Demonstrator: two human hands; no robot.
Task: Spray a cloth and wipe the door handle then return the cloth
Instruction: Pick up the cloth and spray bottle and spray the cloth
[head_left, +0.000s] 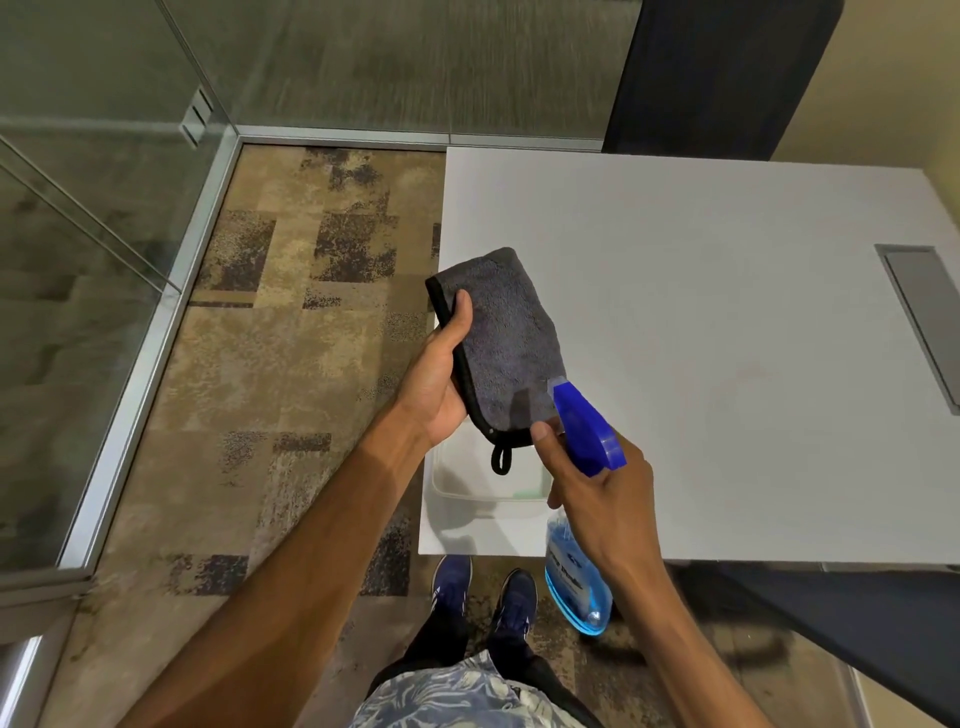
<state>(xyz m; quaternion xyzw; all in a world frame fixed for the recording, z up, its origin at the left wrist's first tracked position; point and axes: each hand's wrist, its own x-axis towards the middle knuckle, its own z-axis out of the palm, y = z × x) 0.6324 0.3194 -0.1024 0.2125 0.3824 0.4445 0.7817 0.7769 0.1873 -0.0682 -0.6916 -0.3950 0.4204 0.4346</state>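
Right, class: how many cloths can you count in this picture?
1: a grey cloth held in the left hand above the white table's corner. Others may be hidden.

White table, patterned carpet underneath

The white table (727, 312) is mostly bare; a clear plastic container (488, 493) sits on its near-left corner, something pale green inside, and there's a grey metal cover plate (922, 317) set flush near the right edge. It stands on brown-and-tan patchwork carpet (291, 338), where a pair of dark blue sneakers (483, 592) is planted right at the table's near edge.
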